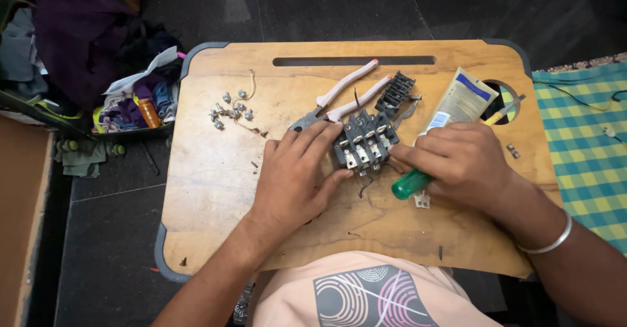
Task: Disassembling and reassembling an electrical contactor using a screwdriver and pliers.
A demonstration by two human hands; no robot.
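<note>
Both hands work mid-frame on a wooden lap table (215,190): left hand (297,170) flat, steadying a black switch block (366,141), right hand (457,160) gripping a green-handled screwdriver (408,185), best kept square to the screw.

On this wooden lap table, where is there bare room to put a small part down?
Bare wood lies along the left edge of the wooden lap table, below the small pile of silver screws, and along the near edge beneath both wrists. The middle is crowded: left hand and right hand at the black switch block, pink-handled pliers, cream tube.
</note>
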